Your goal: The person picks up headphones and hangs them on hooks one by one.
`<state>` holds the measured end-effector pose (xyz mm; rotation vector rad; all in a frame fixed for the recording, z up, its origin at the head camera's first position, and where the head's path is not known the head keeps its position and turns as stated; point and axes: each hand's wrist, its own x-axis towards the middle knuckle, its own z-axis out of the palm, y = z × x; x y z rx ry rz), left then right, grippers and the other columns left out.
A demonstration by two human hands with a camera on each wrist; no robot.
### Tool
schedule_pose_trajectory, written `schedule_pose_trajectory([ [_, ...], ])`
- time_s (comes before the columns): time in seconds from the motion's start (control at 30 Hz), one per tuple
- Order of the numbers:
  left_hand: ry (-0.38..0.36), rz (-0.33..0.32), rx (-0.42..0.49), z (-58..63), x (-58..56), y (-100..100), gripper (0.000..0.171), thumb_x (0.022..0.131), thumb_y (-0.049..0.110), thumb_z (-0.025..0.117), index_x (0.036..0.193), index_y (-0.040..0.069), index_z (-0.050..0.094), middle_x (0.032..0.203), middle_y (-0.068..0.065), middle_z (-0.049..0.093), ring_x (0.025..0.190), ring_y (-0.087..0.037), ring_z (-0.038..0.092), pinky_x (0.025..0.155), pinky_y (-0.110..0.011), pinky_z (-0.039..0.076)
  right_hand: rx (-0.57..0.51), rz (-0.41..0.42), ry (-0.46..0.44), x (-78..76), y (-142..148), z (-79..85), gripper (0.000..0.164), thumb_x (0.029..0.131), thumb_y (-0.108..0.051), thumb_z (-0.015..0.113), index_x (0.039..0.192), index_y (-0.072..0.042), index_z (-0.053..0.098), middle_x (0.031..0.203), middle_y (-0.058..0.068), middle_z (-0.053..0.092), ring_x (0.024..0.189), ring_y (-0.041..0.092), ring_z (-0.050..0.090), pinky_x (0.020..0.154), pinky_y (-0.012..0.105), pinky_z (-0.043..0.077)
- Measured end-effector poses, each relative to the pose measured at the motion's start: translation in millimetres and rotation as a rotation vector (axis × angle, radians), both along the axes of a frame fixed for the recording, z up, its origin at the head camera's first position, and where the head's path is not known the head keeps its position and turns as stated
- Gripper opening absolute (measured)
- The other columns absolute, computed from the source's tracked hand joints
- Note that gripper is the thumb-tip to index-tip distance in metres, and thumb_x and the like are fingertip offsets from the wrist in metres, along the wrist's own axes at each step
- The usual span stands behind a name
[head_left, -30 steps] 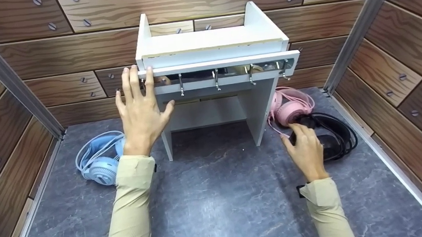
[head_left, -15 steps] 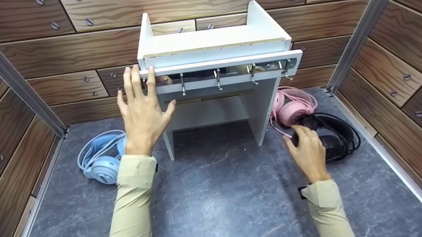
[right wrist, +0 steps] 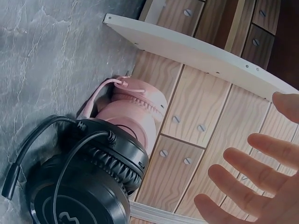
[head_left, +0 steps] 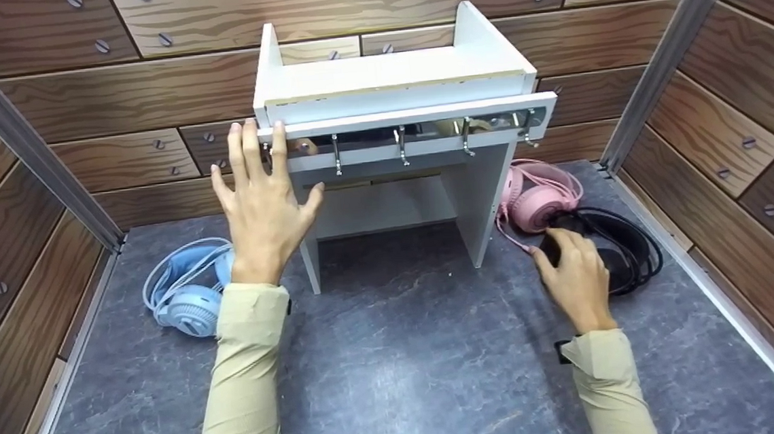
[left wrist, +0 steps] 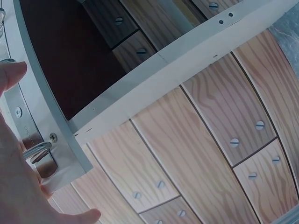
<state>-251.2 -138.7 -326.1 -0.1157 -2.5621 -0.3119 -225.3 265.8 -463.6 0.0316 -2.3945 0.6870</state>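
My left hand is spread at the left end of a white hook rail, its straight fingers reaching the top edge. In the left wrist view, a metal hook shows beside that hand. My right hand is above the black headphones, fingers apart and holding nothing in the right wrist view. A boom microphone sticks out from the black pair. Pink headphones lie just behind them, partly covered by the stand. Blue headphones rest on the floor left of my left forearm.
The rail with several hooks fronts a white shelf stand with two side panels. Wood-patterned walls enclose the grey marbled floor at the back and both sides. Metal strips edge the floor.
My right hand has shifted slightly to the right over the black headphones. My left hand stays at the rail's left end, and the headphones lie where they were.
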Motion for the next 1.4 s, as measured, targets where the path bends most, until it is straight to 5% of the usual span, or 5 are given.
schedule_pose_trajectory([
  [0.8, 0.007, 0.008, 0.002, -1.2, 0.2, 0, 0.093, 0.091, 0.054, 0.064, 0.164, 0.019, 0.018, 0.167, -0.018, 0.009, 0.154, -0.032, 0.002, 0.115, -0.070, 0.007, -0.031, -0.037, -0.042, 1.5, 5, -3.4, 0.036, 0.089, -0.015, 0.076, 0.120, 0.001, 0.068, 0.124, 0.022, 0.066, 0.109, 0.047, 0.058, 0.087, 0.063, 0.045],
  [1.17, 0.036, 0.010, -0.016, -0.2, -0.6, -1, 0.093, 0.090, 0.053, 0.066, 0.163, 0.017, 0.021, 0.166, -0.019, 0.011, 0.154, -0.034, 0.004, 0.119, -0.061, 0.003, -0.046, -0.056, -0.027, 0.2, 8, -3.1, 0.037, 0.089, -0.017, 0.076, 0.119, 0.004, 0.068, 0.130, 0.024, 0.062, 0.116, 0.046, 0.054, 0.090, 0.064, 0.045],
  [1.4, 0.065, -0.005, -0.034, -1.5, -1.1, -1, 0.093, 0.089, 0.052, 0.066, 0.162, 0.014, 0.022, 0.165, -0.021, 0.012, 0.153, -0.037, 0.004, 0.122, -0.044, -0.008, -0.062, -0.076, -0.033, 0.9, 10, -4.5, 0.037, 0.089, -0.018, 0.076, 0.119, 0.004, 0.067, 0.131, 0.024, 0.061, 0.116, 0.046, 0.054, 0.089, 0.066, 0.044],
])
